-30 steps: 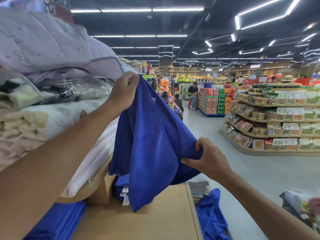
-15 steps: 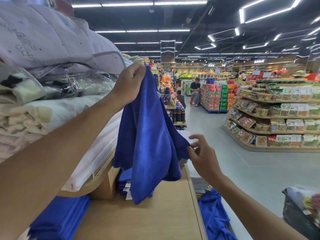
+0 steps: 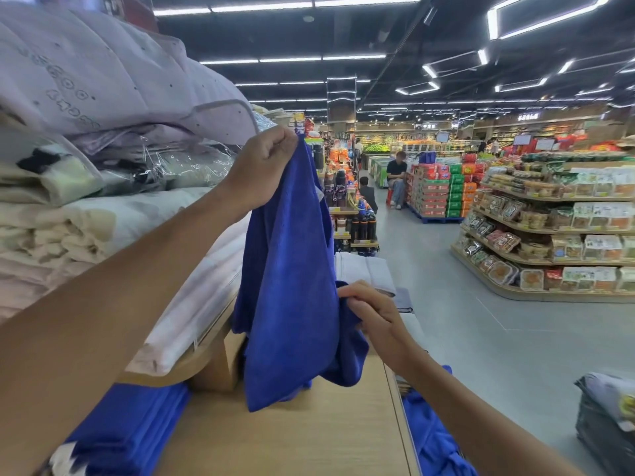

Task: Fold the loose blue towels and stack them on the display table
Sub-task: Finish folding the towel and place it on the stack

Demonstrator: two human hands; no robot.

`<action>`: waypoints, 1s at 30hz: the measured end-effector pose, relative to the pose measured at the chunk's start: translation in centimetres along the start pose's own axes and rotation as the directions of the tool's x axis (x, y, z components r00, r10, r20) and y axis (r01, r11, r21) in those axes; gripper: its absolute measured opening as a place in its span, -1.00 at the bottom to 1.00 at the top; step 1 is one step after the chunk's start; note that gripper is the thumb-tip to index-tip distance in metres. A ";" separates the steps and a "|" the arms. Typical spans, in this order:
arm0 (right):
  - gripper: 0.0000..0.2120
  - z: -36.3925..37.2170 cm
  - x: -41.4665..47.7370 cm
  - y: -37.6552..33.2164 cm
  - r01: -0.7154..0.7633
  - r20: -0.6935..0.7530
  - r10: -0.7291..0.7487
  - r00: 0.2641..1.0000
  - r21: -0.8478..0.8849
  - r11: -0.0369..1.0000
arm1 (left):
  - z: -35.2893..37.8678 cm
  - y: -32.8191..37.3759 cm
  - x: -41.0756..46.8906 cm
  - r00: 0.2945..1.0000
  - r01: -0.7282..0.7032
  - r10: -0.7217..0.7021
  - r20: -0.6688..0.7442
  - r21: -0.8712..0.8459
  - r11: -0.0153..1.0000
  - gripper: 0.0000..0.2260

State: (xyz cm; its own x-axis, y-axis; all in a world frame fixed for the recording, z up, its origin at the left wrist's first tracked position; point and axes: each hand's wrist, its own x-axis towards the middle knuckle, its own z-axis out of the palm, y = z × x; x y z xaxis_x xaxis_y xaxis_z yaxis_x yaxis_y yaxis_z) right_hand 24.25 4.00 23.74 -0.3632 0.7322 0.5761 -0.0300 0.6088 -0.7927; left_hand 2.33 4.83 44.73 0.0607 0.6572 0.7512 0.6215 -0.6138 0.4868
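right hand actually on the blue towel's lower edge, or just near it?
Touching. The head view shows the right hand pinching the blue towel at its lower edge, with cloth bunched in its grip and no gap.

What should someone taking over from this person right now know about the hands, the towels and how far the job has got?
The left hand pinches the top corner of a blue towel and holds it up over the table.
The right hand grips the towel's lower right edge.
The towel hangs unfolded, its bottom tip close to the table top.
Done: a stack of folded blue towels lies at the table's near left.
Left: fold and stack this towel, then the loose blue towels heaped off the table's right edge.
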 end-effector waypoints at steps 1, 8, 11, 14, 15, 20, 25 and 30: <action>-0.82 0.0 -0.1 -0.1 0.021 0.022 -0.021 1.000 -0.014 1.000 | -0.1 0.0 -0.1 1.000 -0.001 0.001 -0.004 0.003 1.000 -0.76; -0.90 -3.0 -0.6 -0.1 -0.007 0.170 0.053 0.984 -0.264 0.965 | -0.5 -0.7 -1.1 1.000 -0.013 0.012 0.006 0.106 0.994 -0.74; -0.82 -6.1 -0.3 -1.1 -0.016 0.139 0.081 0.987 -0.419 0.908 | -0.7 -1.1 -2.0 0.998 -0.042 0.050 -0.046 0.175 0.984 -0.78; -0.70 -9.5 0.1 -2.3 -0.028 0.005 0.039 0.999 -0.588 0.809 | -0.8 -1.8 -3.6 0.992 -0.046 0.071 -0.101 0.232 0.972 -0.82; -0.69 -10.5 0.2 -2.7 -0.025 -0.022 0.015 1.000 -0.611 0.791 | -0.8 -2.0 -4.4 0.990 -0.049 0.080 -0.117 0.246 0.968 -0.81; -0.67 -13.5 -0.4 -4.2 -0.091 0.024 0.126 0.992 -0.557 0.825 | 0.3 -2.6 -8.8 0.969 -0.043 0.102 -0.224 0.251 0.967 -0.80; -0.71 -13.9 -1.6 -4.5 -0.124 -0.014 0.184 0.983 -0.789 0.602 | 1.8 -3.1 -12.9 0.964 -0.033 0.083 -0.254 0.194 0.980 -0.85; -0.75 -14.4 -3.0 -4.8 -0.178 -0.015 0.227 0.974 -0.673 0.718 | 2.7 -3.8 -16.6 0.950 0.080 -0.051 -0.307 0.084 0.993 -0.89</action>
State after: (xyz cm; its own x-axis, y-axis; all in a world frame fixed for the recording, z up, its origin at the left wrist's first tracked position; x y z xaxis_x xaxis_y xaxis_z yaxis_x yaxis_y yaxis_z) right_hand 38.90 3.31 28.70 -0.3464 0.8558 0.3841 0.6699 0.5123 -0.5374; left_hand 1.05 -2.60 29.20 -0.2133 0.5217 0.8261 0.6880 -0.5201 0.5061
